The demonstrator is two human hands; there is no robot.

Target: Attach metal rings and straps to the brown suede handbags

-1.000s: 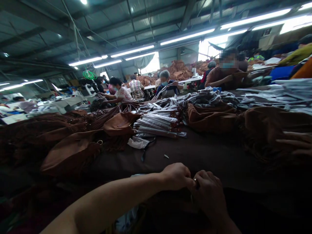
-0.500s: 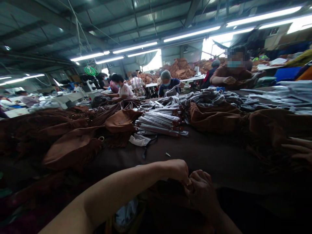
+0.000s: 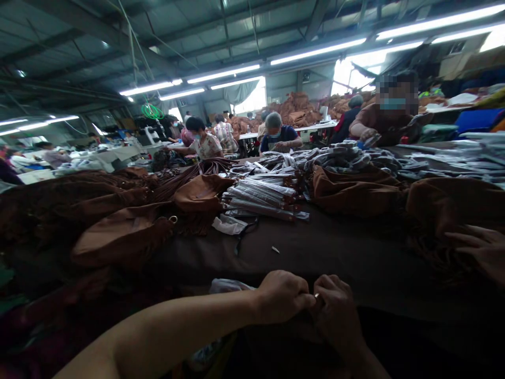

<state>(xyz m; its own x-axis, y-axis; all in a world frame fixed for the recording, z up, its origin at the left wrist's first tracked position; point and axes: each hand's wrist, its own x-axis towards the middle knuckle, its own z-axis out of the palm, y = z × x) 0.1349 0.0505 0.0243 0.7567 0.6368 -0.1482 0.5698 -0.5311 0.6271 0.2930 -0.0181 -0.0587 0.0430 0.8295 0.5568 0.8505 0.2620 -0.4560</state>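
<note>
My left hand (image 3: 282,296) and my right hand (image 3: 338,311) meet at the near edge of the dark table (image 3: 339,252). Both are closed in a pinch around a small shiny metal piece (image 3: 316,296) between their fingertips. Dark brown material (image 3: 276,342) lies under and below both hands; I cannot tell whether the metal piece is joined to it. My left forearm reaches in from the lower left.
Brown suede bags (image 3: 126,231) are heaped at the left, more (image 3: 355,189) at centre right. Plastic-wrapped straps (image 3: 262,197) are stacked mid-table. Another person's hand (image 3: 479,247) rests on brown fringe at the right. Several masked workers sit at tables behind.
My hands stayed pinched together at the table's near edge, dipping slightly and coming back up. The hand at the right moved further in over the fringe. The view shifted a little.
</note>
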